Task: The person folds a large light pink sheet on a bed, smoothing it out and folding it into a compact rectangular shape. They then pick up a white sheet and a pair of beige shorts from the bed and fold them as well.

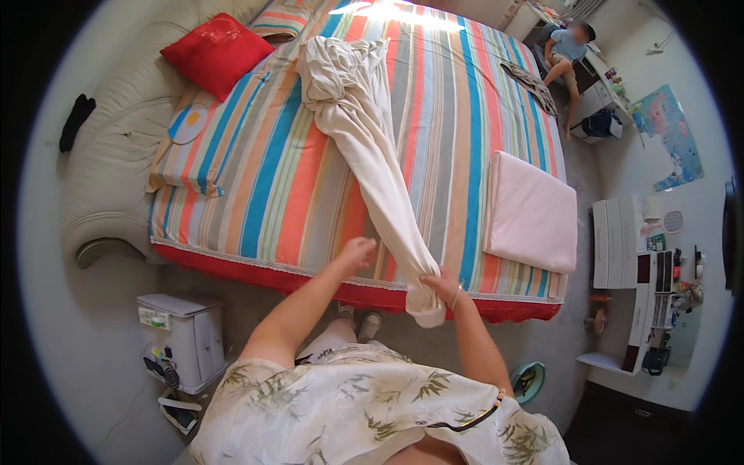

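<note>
A long cream cloth garment (372,167) lies stretched across the striped bedspread (322,205). Its far end is bunched in folds, while its narrow near end hangs over the bed's front edge. My right hand (443,285) is closed on that near end, thumb on top of the cloth. Just left of the garment, my left hand (358,254) hovers over the bed's front edge. Its fingers are loosely bent and apart, with nothing seen in them. Whether the garment is a pair of trousers I cannot tell for sure.
Folded pink bedding (533,213) lies at the bed's right; a red cushion (217,56) and a round fan (188,124) are at its left. A white cabinet (186,333) and a teal basin (528,383) stand on the floor. Another person (570,50) sits far right.
</note>
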Demonstrator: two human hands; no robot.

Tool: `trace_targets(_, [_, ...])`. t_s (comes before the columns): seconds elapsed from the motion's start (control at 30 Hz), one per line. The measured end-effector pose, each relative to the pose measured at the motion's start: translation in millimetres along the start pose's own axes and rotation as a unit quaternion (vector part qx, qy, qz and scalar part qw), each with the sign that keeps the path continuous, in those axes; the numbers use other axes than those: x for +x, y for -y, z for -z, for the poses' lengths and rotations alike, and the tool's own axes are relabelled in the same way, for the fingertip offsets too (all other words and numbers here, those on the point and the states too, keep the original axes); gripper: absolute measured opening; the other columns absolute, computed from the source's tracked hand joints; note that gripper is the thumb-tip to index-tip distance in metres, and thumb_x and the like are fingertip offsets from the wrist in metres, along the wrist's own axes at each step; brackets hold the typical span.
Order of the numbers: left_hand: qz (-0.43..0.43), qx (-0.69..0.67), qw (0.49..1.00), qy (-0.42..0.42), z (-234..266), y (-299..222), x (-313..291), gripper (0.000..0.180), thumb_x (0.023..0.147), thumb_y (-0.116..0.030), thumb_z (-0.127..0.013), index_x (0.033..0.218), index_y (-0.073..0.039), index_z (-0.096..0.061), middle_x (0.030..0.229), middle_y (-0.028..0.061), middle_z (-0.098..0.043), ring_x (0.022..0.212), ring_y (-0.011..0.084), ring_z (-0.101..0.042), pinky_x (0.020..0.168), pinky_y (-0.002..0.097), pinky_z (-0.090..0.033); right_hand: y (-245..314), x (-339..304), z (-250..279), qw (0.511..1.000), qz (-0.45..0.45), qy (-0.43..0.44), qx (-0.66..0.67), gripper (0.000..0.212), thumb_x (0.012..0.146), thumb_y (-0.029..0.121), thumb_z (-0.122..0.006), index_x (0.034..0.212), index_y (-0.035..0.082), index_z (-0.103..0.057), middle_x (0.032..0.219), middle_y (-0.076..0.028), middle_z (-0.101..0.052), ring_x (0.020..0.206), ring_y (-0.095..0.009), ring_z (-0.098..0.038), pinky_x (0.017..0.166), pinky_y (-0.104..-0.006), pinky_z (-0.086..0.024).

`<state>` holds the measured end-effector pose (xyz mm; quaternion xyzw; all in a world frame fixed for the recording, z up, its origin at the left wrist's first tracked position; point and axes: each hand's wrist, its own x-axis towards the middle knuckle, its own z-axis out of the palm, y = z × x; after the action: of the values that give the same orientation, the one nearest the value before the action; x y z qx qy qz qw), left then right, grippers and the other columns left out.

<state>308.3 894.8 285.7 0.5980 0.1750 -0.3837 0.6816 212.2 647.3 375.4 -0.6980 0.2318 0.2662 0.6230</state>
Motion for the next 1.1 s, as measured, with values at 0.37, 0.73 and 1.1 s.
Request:
trace_targets(0.37, [0.018, -0.41, 0.912, 0.025, -30.8, -39.0, 175.9, 0.069, 0.078, -0.058, -0.055, 0.126, -0.01, -0.044, 0.121, 0.0075, -0.054, 0.106, 0.0247, -0.052, 0.088, 0.0437, -0.042, -132.2, -243.3, 155.3, 0.965, -0.151, -0.17, 0.13, 0.043, 0.073, 0.014, -0.066, 0.111, -0.004, -0.057, 0.101, -0.008, -0.063, 0.089, -0.018, -0.059, 0.08, -0.0308, -0.047])
trace_targets(0.73, [-0.021, -0.374, 0.913, -0.162, 51.2, -53.3, 176.3, 0.031, 0.077, -0.008, -0.055, 0.107, -0.004, -0.053, 0.098, 0.0128, -0.06, 0.087, 0.0275, -0.062, 0.075, 0.0445, -0.053, -100.2, -87.2, 157.9, 0.906, 0.019, -0.417, 0.067, 0.033, 0.079, 0.006, -0.056, 0.111, 0.0, -0.057, 0.099, -0.006, -0.063, 0.089, -0.017, -0.058, 0.079, -0.0305, -0.046])
trace_targets(1.1, [-0.434, -0.37, 0.789, -0.229, 183.4, -212.9, -199.1, 0.041, 0.082, -0.021, -0.046, 0.116, 0.002, -0.051, 0.112, 0.0144, -0.058, 0.105, 0.0298, -0.055, 0.093, 0.0437, -0.043, 45.3, 119.9, 41.9, 0.944, 0.175, -0.203, 0.194, 0.033, 0.079, 0.01, -0.062, 0.11, 0.001, -0.057, 0.098, -0.007, -0.062, 0.086, -0.016, -0.059, 0.075, -0.0284, -0.048])
